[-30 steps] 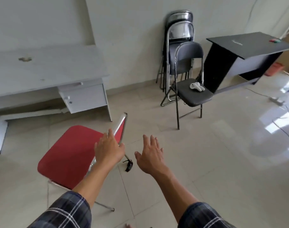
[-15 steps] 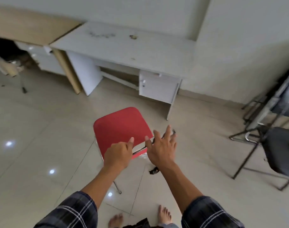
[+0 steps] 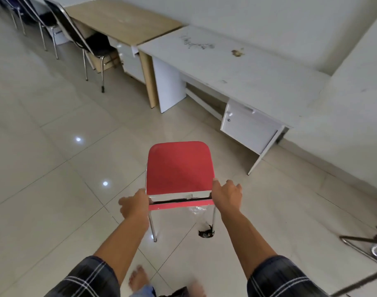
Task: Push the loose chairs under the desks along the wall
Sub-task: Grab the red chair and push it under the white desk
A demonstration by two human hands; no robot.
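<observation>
left hand (image 3: 135, 203) and right hand (image 3: 227, 195) grip the back corners of the red chair (image 3: 180, 166); open floor (image 3: 123, 133) separates it from the white desk (image 3: 236, 67).

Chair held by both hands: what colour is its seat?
Red: the chair has a plain red seat and backrest, seen best in the head view.
</observation>
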